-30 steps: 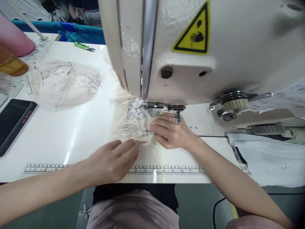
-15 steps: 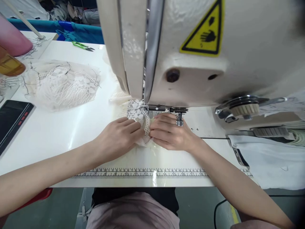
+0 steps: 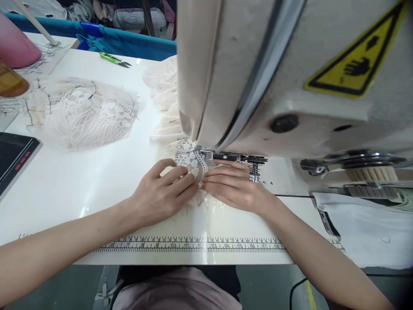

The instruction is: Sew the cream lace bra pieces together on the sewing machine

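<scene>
A strip of white floral lace fabric [image 3: 191, 160] with a scalloped trim lies under the presser foot area of a sewing machine [image 3: 245, 86]. My left hand [image 3: 164, 191] is closed on the lace's near-left part, knuckles up and fingers curled. From the other side, my right hand [image 3: 234, 185] has its fingers held together, their tips pinching the trim edge; its thumb is hidden. Both hands rest low over the table, fingertips almost meeting. More gathered lace [image 3: 166, 99] runs back behind the machine head, which hides part of it. The needle cannot be made out.
At left lies a heap of lace pieces [image 3: 90, 116] with loose dark threads. Green thread snips [image 3: 114, 59] lie at the back, a black phone-like device [image 3: 16, 159] at far left. A printed ruler [image 3: 193, 244] lines the front edge. White cloth [image 3: 371, 228] covers the right side.
The view has shifted and tilted, so the machine head appears farther right. My left fingers have lifted slightly at the knuckles. Both hands stay at the lace.
</scene>
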Demonstrator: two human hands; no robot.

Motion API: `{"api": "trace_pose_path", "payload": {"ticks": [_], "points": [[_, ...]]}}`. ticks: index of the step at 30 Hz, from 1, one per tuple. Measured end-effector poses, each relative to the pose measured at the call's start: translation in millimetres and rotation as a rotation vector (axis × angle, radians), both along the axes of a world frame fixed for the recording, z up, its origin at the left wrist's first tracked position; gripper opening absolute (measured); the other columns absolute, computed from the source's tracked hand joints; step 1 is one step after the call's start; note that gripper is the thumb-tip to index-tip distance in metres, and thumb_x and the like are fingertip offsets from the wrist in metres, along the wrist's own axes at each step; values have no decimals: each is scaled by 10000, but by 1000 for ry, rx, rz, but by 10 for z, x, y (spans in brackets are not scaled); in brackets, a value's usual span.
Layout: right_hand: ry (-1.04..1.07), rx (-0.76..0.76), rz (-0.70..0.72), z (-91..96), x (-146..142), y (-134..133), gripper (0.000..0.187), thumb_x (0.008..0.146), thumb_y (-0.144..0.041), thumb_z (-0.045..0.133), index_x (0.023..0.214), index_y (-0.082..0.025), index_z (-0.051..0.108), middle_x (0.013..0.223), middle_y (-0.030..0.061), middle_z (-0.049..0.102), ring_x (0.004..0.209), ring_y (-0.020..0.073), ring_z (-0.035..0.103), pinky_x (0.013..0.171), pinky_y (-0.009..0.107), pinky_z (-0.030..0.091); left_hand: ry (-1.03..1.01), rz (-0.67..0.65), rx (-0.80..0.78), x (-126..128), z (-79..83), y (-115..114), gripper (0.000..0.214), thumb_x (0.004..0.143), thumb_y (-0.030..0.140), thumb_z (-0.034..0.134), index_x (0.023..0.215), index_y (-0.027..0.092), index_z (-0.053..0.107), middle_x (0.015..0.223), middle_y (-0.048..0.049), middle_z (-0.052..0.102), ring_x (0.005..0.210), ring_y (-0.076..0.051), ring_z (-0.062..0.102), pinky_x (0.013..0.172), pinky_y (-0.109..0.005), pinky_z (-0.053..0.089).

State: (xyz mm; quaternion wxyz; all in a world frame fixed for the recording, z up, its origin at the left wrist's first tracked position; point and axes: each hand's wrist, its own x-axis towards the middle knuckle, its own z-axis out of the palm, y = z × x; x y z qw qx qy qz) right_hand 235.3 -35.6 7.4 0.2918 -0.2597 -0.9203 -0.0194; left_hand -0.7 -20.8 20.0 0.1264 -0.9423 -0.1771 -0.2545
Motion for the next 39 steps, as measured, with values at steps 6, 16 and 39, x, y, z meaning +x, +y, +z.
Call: {"api": "trace_pose_path", "payload": {"ticks": [6, 16, 39], "points": [[6, 8, -47, 24, -34, 7, 136, 860, -98, 640, 954, -196, 636, 931, -38, 761, 896, 114, 703, 971, 319, 578, 2, -15, -189, -9, -103, -7, 236, 919, 129, 485, 1093, 65, 632, 1214, -124, 687, 1166, -244, 638, 965, -355, 566], [37, 5, -51, 43, -43, 13, 85, 876, -114, 626, 902, -195, 634, 870, -38, 751, 882, 105, 691, 964, 289, 570, -2, -3, -201, 7, -95, -1, 256, 917, 147, 476, 1111, 68, 623, 1210, -150, 685, 1155, -259, 645, 945, -365, 588], [-46, -82, -94, -18, 3, -1, 141, 918, -160, 567, 992, -225, 668, 936, 6, 723, 947, 135, 659, 832, 296, 560, -41, -18, -250, 16, -96, 2, 220, 891, 90, 504, 1076, 105, 622, 1197, -123, 697, 1144, -231, 654, 956, -347, 582]]}}
